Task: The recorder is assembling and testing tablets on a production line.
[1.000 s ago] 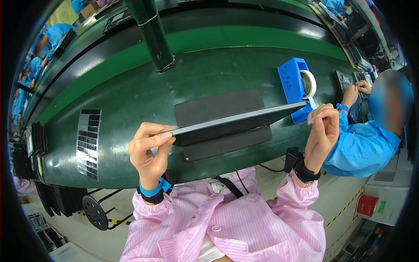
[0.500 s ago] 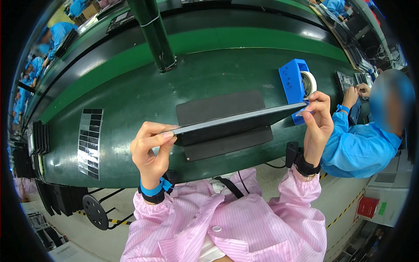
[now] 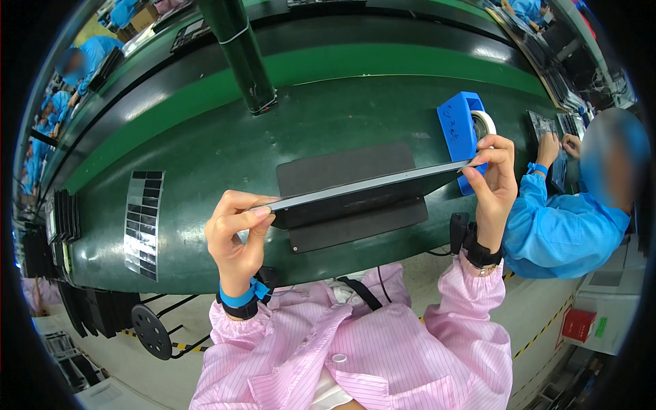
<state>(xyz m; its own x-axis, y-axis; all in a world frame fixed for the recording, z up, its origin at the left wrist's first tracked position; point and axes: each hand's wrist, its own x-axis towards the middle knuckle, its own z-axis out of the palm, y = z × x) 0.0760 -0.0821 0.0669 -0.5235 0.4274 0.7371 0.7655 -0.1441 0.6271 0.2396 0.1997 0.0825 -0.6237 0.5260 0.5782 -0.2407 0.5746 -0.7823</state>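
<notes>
A thin dark panel [image 3: 369, 183] with a light grey edge is held edge-up across the middle of the bench. At its left corner my left hand [image 3: 236, 229] is closed, thumb and fingers pinching the edge. My right hand [image 3: 495, 181] pinches the right corner, which sits slightly farther away and beside the tape dispenser. Beneath the panel lies a black mat [image 3: 342, 164], partly hidden by it. The panel's far face does not show.
A blue tape dispenser [image 3: 456, 126] with a white roll stands right of the mat. A sheet of black stickers [image 3: 143, 225] lies at the left, near stacked dark panels [image 3: 65, 215]. A green post [image 3: 239, 55] rises behind. At the right, a co-worker in blue [image 3: 553, 229] handles parts.
My right hand has shifted a little left along the panel's right corner. A small whitish bit by its fingertips no longer shows. My left hand and the panel have barely moved.
</notes>
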